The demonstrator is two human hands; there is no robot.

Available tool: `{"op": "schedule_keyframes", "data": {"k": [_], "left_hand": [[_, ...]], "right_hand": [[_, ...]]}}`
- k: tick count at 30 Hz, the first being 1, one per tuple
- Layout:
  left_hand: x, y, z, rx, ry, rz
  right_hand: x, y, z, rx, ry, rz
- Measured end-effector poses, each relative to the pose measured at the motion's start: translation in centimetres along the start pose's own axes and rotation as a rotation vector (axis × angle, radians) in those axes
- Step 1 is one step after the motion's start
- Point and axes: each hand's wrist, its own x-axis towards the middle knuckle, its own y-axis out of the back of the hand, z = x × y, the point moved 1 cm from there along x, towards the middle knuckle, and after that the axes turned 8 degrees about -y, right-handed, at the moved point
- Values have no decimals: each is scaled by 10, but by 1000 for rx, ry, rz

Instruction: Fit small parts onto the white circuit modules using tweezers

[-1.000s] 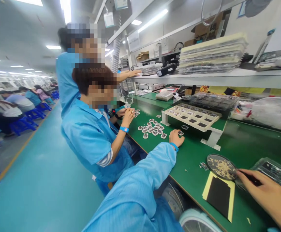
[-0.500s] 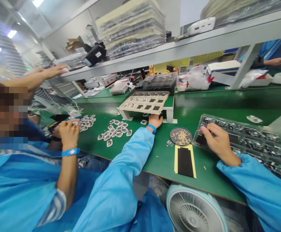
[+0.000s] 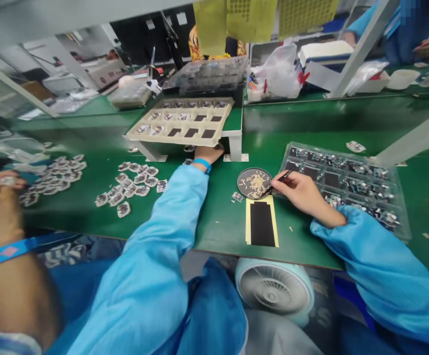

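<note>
My left hand (image 3: 207, 154) reaches under the front of a small raised stand (image 3: 235, 144); its fingers are hidden there. A cream tray (image 3: 184, 139) with several small parts and black squares lies tilted on that stand. My right hand (image 3: 298, 193) is closed around thin black tweezers (image 3: 279, 181), whose tip points down at the near edge of a round dish (image 3: 239, 183) of small beige pieces. Just in front of the dish lies a black pad with a yellow border (image 3: 262, 224). A small loose part (image 3: 237, 197) sits left of the pad.
A clear tray of electronic parts (image 3: 347, 180) lies at the right. Several small white-rimmed parts (image 3: 125, 186) are spread out at the left, near a co-worker's hand (image 3: 0, 202). A fan (image 3: 273, 291) stands below the table edge, and a slanted post (image 3: 402, 143) rises at the right.
The view has turned downward and to the right. My right hand has moved from over the clear tray towards the round dish, where the tweezers now show. My left hand stays under the stand.
</note>
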Motion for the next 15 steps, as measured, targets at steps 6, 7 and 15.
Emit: {"op": "schedule_keyframes", "data": {"k": [6, 7, 15], "left_hand": [[-60, 13, -8, -444, 9, -193], [-69, 7, 0, -591, -1, -280], [-101, -57, 50, -814, -170, -408]], "right_hand": [[-9, 0, -6, -266, 237, 25], [-8, 2, -6, -304, 273, 14], [-1, 11, 2, -370, 283, -5]]}}
